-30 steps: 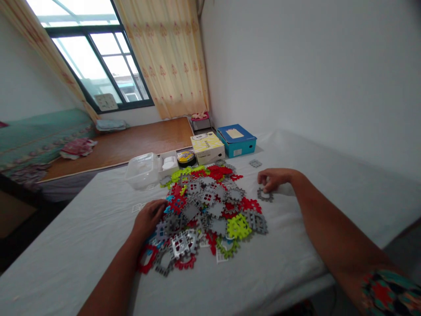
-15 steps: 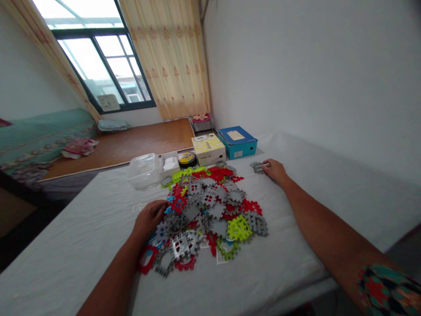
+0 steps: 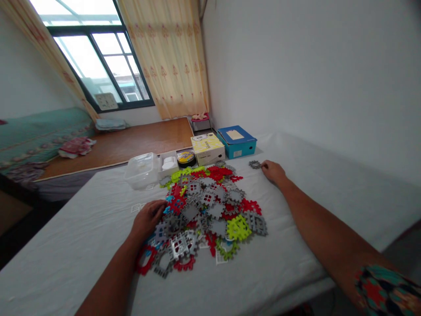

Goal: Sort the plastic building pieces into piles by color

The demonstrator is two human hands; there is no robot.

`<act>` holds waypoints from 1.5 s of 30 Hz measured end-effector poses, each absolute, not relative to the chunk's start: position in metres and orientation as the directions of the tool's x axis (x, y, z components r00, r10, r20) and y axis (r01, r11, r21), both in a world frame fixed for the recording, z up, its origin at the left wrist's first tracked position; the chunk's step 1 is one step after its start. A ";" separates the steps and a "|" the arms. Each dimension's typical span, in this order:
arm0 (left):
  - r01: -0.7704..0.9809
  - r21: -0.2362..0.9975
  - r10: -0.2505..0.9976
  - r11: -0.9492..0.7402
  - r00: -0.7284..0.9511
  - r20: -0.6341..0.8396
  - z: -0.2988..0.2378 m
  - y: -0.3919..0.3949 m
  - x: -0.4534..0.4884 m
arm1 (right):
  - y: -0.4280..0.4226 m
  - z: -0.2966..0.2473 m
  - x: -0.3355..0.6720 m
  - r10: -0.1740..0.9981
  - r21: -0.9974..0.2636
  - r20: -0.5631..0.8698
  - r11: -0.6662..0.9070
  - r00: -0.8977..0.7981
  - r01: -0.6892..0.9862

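Observation:
A heap of flat interlocking plastic tiles [image 3: 210, 210] in grey, red, lime and blue lies on the white-covered table [image 3: 82, 245]. My left hand [image 3: 148, 219] rests at the heap's left edge. Its fingers are curled onto the tiles, and what they hold, if anything, is hidden. My right hand [image 3: 272, 171] is stretched out to the far right of the heap. Its fingertips are drawn together against the edge of a small grey tile [image 3: 255, 164] that lies apart on the cloth.
Along the table's far edge stand a clear plastic tub [image 3: 142, 170], a white box [image 3: 169, 163], a round tin [image 3: 186, 158], a yellow-and-white carton [image 3: 208, 147] and a blue box [image 3: 237, 139]. A white wall runs along the right. A bed and a window are at the far left.
My right hand carried a grey tile from beside the heap up to the far right spot and set it down there. Since then it has drawn back slightly. The left hand has not moved.

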State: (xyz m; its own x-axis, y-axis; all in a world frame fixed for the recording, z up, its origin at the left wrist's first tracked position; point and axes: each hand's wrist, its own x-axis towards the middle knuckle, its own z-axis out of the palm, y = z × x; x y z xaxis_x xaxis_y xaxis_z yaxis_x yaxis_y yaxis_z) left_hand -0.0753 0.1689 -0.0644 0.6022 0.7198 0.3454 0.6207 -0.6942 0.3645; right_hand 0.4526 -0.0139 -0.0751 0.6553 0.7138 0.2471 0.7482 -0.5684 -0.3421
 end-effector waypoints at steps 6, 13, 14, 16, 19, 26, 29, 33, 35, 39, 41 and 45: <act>0.626 0.355 0.720 -0.694 0.604 0.342 -0.062 0.167 -0.074 | -0.006 -0.067 0.432 0.745 -0.389 0.329 -0.453 0.581 0.802; 0.622 0.347 0.713 -0.701 0.617 0.333 -0.058 0.163 -0.073 | -0.003 -0.037 0.359 0.985 -0.683 0.091 0.167 -0.144 0.711; 0.624 0.347 0.715 -0.700 0.615 0.333 -0.058 0.163 -0.073 | -0.005 -0.035 0.352 0.980 -0.681 0.065 0.181 -0.188 0.710; 0.624 0.352 0.717 -0.698 0.612 0.335 -0.057 0.163 -0.074 | -0.007 -0.032 0.343 0.977 -0.654 0.065 0.195 -0.203 0.731; 0.618 0.372 0.721 -0.692 0.608 0.331 -0.056 0.162 -0.074 | -0.007 -0.032 0.343 0.981 -0.686 0.093 0.187 -0.171 0.703; 0.620 0.377 0.725 -0.688 0.605 0.328 -0.059 0.164 -0.074 | 0.001 -0.043 0.382 0.937 -0.802 0.235 0.037 0.257 0.597; 0.615 0.381 0.723 -0.690 0.605 0.333 -0.061 0.166 -0.075 | 0.004 -0.055 0.412 0.685 -0.839 0.311 -0.128 0.659 0.529; 0.605 0.413 0.731 -0.681 0.596 0.333 -0.063 0.167 -0.075 | 0.011 -0.072 0.435 0.552 -0.923 0.187 -0.184 0.812 0.337; 0.607 0.437 0.747 -0.664 0.575 0.335 -0.063 0.166 -0.075 | 0.015 -0.078 0.437 0.570 -0.941 0.142 -0.175 0.809 0.289; 0.588 0.553 0.804 -0.591 0.489 0.339 -0.057 0.158 -0.072 | 0.017 -0.081 0.432 0.551 -0.915 0.185 -0.205 0.813 0.347; 0.526 0.619 0.806 -0.584 0.465 0.366 -0.049 0.149 -0.067 | 0.017 -0.077 0.427 0.544 -0.814 0.324 -0.257 0.774 0.521; 0.320 0.635 0.678 -0.703 0.574 0.459 -0.033 0.128 -0.053 | 0.016 -0.063 0.390 0.766 -0.634 0.448 -0.092 0.462 0.768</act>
